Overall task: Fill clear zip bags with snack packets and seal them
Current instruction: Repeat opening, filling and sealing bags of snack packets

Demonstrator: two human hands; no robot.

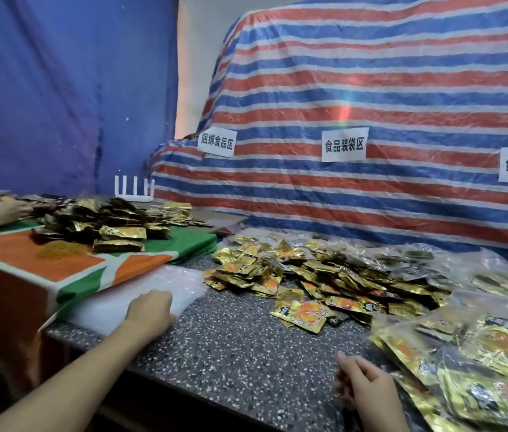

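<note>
The left hand (150,310) lay on the stack of flat clear plastic zip bags (106,304) at nine o'clock on the grey speckled stone counter (231,344). Its fingers were bent, and whether they pinched a bag could not be told. The right hand (363,381) hung relaxed and empty at five o'clock. The loose heap of gold foil snack packets (308,275) sat at one o'clock. Recommended: peel off a single bag and open its mouth fully before loading.
</note>
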